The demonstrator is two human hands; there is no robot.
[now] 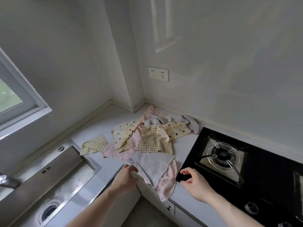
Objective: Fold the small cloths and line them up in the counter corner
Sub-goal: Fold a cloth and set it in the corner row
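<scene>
Several small cloths lie in a loose, unfolded pile [147,138] on the white counter [101,126], reaching back toward the corner. A grey cloth [152,164] lies nearest, over a pink dotted cloth [167,182] that hangs over the counter's front edge. A yellow checked cloth [94,145] lies apart at the left. My left hand [127,175] sits at the grey cloth's near left edge, fingers extended toward it. My right hand [193,181] hovers just right of the pink cloth with loosely curled fingers, holding nothing.
A steel sink [54,177] with a tap is at the left. A black gas hob [237,164] with a burner fills the right. A wall socket [158,74] is above the corner, a window [13,95] at far left. Cabinet fronts drop below the counter edge.
</scene>
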